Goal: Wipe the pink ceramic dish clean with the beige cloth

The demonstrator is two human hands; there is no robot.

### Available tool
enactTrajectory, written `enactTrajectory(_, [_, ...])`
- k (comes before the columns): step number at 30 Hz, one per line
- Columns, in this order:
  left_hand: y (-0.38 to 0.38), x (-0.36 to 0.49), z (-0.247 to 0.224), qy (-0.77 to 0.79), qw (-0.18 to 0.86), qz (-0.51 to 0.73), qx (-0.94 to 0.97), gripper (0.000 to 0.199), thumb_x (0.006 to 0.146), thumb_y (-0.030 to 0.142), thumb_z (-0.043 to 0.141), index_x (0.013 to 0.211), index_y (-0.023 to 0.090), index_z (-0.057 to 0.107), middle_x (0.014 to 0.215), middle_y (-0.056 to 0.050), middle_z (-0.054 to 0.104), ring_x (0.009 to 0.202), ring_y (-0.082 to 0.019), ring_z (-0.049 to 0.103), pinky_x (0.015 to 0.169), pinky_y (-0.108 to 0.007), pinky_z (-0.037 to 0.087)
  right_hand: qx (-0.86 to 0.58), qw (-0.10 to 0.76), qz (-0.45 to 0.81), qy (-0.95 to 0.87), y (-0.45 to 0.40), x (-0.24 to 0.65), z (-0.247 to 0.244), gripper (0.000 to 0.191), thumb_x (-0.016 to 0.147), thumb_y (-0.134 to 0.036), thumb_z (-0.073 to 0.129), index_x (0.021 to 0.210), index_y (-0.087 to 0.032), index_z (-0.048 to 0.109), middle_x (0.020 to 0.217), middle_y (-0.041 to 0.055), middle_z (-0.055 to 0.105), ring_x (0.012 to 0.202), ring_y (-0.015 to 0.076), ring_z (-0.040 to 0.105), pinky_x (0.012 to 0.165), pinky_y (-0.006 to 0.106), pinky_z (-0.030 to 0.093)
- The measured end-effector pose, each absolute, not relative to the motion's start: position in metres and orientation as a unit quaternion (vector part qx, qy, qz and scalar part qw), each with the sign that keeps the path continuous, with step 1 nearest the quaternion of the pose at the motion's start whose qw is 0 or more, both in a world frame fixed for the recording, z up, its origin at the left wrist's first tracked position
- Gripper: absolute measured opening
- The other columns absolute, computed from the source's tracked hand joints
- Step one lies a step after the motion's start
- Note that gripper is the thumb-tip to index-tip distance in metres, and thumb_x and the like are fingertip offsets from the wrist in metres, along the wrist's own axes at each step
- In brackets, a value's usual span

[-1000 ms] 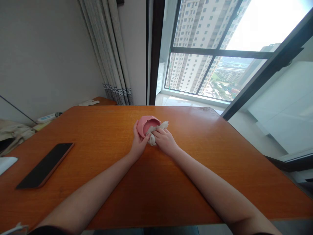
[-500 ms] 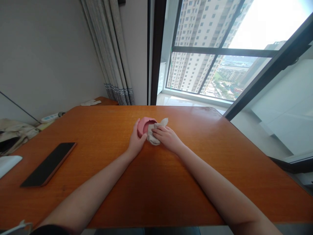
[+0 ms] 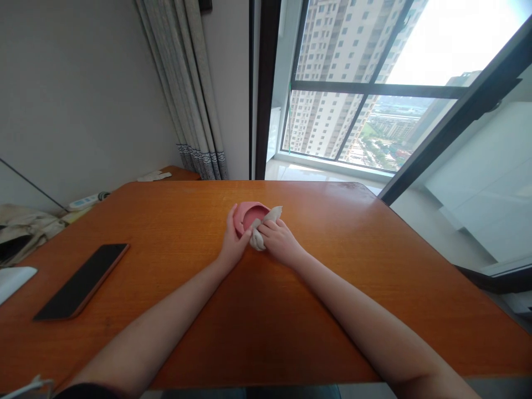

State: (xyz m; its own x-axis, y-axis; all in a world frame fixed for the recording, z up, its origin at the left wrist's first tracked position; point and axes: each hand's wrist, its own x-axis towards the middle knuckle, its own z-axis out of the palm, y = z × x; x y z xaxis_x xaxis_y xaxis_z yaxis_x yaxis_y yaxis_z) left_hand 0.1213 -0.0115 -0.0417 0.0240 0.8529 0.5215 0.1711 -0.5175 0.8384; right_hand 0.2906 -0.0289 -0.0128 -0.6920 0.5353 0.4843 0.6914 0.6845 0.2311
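A pink, hollow, rounded container [image 3: 240, 215] is tilted with its opening toward me, above the middle of the table. My left hand [image 3: 234, 241] is closed round its left side, thumb at the near rim. In my right hand [image 3: 280, 241] a crumpled whitish cloth or tissue [image 3: 258, 239] is gripped, pressed against the right edge of the opening. One end of the cloth sticks up past my fingers. The container's exact kind does not show, and its right side is partly hidden by the cloth.
The wooden table [image 3: 332, 310] spans the view. A dark, flat slab with a reddish edge [image 3: 83, 282] lies at left, with a white item [image 3: 16, 282] beyond it. Cloth items [image 3: 25, 227] and a power strip [image 3: 85, 201] sit off the left edge. A window stands behind.
My right hand and the cloth have shifted slightly left and toward me along the rim. The pink container has turned a little, so more of its inside shows.
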Motion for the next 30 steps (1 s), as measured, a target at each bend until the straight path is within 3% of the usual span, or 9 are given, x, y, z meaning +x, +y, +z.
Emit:
enactTrajectory(7, [0.000, 0.112, -0.041, 0.406, 0.338, 0.586, 0.615, 0.051, 0.082, 0.029, 0.051, 0.130, 0.019, 0.040, 0.139, -0.011, 0.041, 0.130, -0.024, 0.037, 0.111, -0.041, 0.026, -0.333, 0.186, -0.178, -0.907, -0.031, 0.299, 0.000, 0.019, 0.095, -0.022, 0.041, 0.098, -0.018, 0.060, 0.101, 0.0068, 0.061, 0.096, 0.0182, 0.046, 0.075, 0.032, 0.032])
enactTrajectory(11, [-0.003, 0.118, -0.041, 0.397, 0.425, 0.579, 0.571, 0.061, 0.082, 0.039, 0.054, 0.135, 0.021, 0.032, 0.138, -0.012, 0.043, 0.130, -0.026, 0.038, 0.108, -0.042, 0.031, -0.342, 0.186, -0.196, -0.900, -0.029, 0.299, -0.005, 0.018, 0.093, -0.019, 0.044, 0.086, -0.017, 0.060, 0.088, 0.0055, 0.062, 0.091, 0.0190, 0.047, 0.073, 0.034, 0.030])
enactTrajectory(15, [-0.007, 0.123, -0.044, 0.405, 0.416, 0.570, 0.581, 0.070, 0.076, 0.033, 0.063, 0.137, 0.022, 0.032, 0.149, -0.009, 0.028, 0.138, -0.024, 0.024, 0.114, -0.037, 0.019, -0.353, 0.194, -0.200, -0.893, -0.029, 0.294, -0.012, 0.017, 0.092, -0.016, 0.045, 0.084, -0.017, 0.060, 0.084, 0.0050, 0.062, 0.087, 0.0191, 0.046, 0.074, 0.035, 0.030])
enactTrajectory(20, [0.005, 0.114, -0.047, 0.396, 0.433, 0.561, 0.584, 0.055, 0.079, 0.029, 0.055, 0.132, 0.021, 0.042, 0.145, -0.008, 0.037, 0.135, -0.023, 0.030, 0.114, -0.040, 0.019, -0.353, 0.196, -0.154, -0.902, -0.032, 0.291, -0.009, 0.014, 0.091, -0.017, 0.044, 0.089, -0.017, 0.059, 0.093, 0.0061, 0.061, 0.091, 0.0187, 0.046, 0.078, 0.033, 0.031])
enactTrajectory(23, [0.010, 0.110, -0.045, 0.373, 0.474, 0.529, 0.596, 0.063, 0.075, 0.031, 0.063, 0.133, 0.020, 0.042, 0.140, -0.010, 0.044, 0.131, -0.027, 0.037, 0.111, -0.042, 0.025, -0.359, 0.194, -0.137, -0.902, -0.032, 0.295, -0.006, 0.012, 0.088, -0.021, 0.049, 0.094, -0.017, 0.059, 0.099, 0.0074, 0.061, 0.095, 0.0199, 0.046, 0.079, 0.034, 0.031])
enactTrajectory(26, [0.008, 0.113, -0.042, 0.367, 0.551, 0.505, 0.554, 0.078, 0.074, 0.038, 0.066, 0.141, 0.022, 0.029, 0.127, -0.012, 0.055, 0.118, -0.028, 0.051, 0.102, -0.046, 0.037, -0.369, 0.180, -0.139, -0.901, -0.029, 0.297, -0.008, 0.011, 0.085, -0.019, 0.051, 0.088, -0.017, 0.061, 0.090, 0.0068, 0.061, 0.089, 0.0202, 0.046, 0.078, 0.035, 0.031])
enactTrajectory(28, [0.004, 0.118, -0.042, 0.360, 0.590, 0.508, 0.514, 0.084, 0.073, 0.040, 0.066, 0.143, 0.026, 0.021, 0.129, -0.011, 0.053, 0.115, -0.027, 0.053, 0.096, -0.044, 0.044, -0.375, 0.181, -0.142, -0.898, -0.028, 0.296, -0.011, 0.011, 0.084, -0.018, 0.051, 0.085, -0.017, 0.062, 0.086, 0.0064, 0.061, 0.085, 0.0201, 0.046, 0.077, 0.035, 0.032])
enactTrajectory(30, [0.000, 0.122, -0.041, 0.355, 0.606, 0.518, 0.489, 0.081, 0.072, 0.039, 0.068, 0.140, 0.031, 0.025, 0.139, -0.008, 0.044, 0.117, -0.026, 0.051, 0.091, -0.040, 0.048, -0.371, 0.201, -0.132, -0.897, -0.028, 0.294, -0.013, 0.011, 0.082, -0.020, 0.053, 0.088, -0.017, 0.062, 0.086, 0.0066, 0.061, 0.084, 0.0205, 0.046, 0.076, 0.036, 0.033])
